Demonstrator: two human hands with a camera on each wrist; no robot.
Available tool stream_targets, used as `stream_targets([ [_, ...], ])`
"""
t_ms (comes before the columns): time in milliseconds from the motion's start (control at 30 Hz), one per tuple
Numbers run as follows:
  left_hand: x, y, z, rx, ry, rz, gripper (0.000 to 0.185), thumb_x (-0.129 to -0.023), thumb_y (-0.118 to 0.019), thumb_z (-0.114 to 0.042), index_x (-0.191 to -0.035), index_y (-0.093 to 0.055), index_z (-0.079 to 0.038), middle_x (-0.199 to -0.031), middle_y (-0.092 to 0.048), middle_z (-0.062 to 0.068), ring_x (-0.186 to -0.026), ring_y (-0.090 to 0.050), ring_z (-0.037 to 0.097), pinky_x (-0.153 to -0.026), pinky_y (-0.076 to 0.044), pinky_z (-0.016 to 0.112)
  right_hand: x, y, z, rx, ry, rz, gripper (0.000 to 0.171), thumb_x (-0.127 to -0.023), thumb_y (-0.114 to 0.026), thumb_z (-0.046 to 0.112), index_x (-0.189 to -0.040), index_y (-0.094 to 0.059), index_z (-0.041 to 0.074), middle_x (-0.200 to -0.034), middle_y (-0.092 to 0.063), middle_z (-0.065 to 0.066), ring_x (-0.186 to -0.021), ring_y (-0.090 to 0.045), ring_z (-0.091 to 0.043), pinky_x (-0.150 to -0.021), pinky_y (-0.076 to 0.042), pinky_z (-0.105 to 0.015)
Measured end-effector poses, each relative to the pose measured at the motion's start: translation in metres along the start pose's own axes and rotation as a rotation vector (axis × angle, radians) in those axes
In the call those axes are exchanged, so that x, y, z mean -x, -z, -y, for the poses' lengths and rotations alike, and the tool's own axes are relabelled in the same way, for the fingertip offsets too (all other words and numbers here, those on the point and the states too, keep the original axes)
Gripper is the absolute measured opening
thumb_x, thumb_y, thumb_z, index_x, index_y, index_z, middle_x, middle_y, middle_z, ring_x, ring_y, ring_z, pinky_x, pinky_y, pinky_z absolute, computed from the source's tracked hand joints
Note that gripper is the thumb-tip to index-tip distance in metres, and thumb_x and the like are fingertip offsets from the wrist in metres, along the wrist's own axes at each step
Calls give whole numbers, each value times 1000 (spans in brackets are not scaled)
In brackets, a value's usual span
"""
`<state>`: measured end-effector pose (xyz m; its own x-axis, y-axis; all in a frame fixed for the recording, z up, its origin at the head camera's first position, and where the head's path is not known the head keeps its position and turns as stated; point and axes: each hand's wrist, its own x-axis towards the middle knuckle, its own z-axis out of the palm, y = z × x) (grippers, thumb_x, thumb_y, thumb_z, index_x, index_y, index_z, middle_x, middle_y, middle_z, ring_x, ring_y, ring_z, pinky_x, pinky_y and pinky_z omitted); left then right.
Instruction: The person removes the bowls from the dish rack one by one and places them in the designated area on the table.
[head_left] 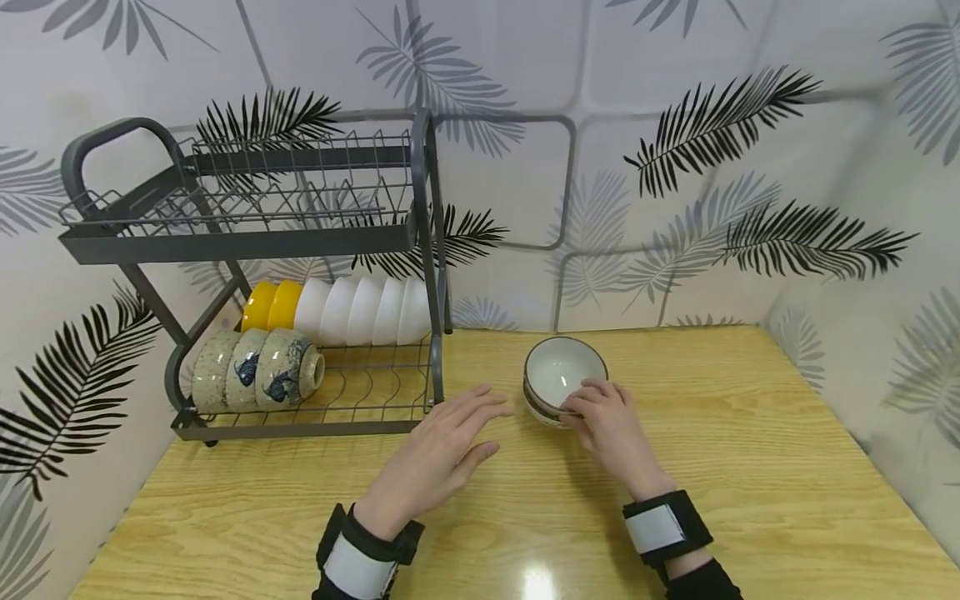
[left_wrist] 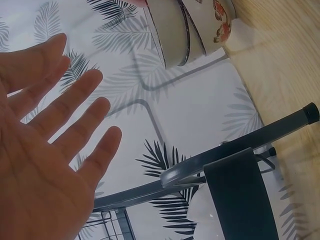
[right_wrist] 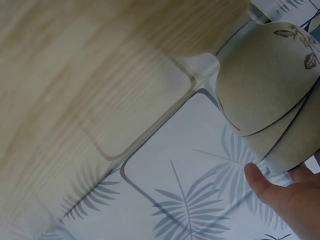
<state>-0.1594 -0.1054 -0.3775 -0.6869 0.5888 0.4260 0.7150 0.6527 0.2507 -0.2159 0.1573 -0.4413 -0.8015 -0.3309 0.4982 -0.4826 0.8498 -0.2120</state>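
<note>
A stack of bowls [head_left: 564, 372] with dark rims and pale insides stands upright on the table, right of the rack. Its pale outside with a leaf-and-flower pattern shows in the right wrist view [right_wrist: 270, 80]. My right hand [head_left: 611, 433] holds the near right rim of the top bowl, its bent fingers over the edge and its thumb [right_wrist: 260, 186] low beside the rim. To the left and nearer, my left hand [head_left: 438, 454] hovers over the table, fingers spread and fairly straight, apart from the stack. It holds nothing in the left wrist view.
A dark two-tier dish rack [head_left: 247, 246] stands at the left. Its lower tier carries speckled bowls with blue patterns [head_left: 258, 371], several white bowls [head_left: 363, 310] and two yellow bowls [head_left: 272, 306]. Behind the wooden table [head_left: 750, 450] is a leaf-patterned wall covering [head_left: 675, 275].
</note>
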Motion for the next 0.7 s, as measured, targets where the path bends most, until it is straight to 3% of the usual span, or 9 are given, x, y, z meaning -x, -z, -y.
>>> stream_targets([
  [400,1,1,5,40,30,14,41,-98,-65,-18,-138,-57,-14,-147,-57,8,-144,-46,31,-116,-40,57,-4,3,1,-52,-9,0,6,-86,-78,6,-92,-78,8,-88,-76,-4,-99,-65,-26,-99,-50,-54],
  [700,7,6,19,41,133,-29,39,-96,-68,-17,-134,-60,-12,-143,-60,10,-143,-47,35,-116,-39,60,-3,2,2,-61,-16,-9,7,-84,-79,6,-91,-78,8,-86,-76,-4,-98,-65,-27,-96,-51,-56],
])
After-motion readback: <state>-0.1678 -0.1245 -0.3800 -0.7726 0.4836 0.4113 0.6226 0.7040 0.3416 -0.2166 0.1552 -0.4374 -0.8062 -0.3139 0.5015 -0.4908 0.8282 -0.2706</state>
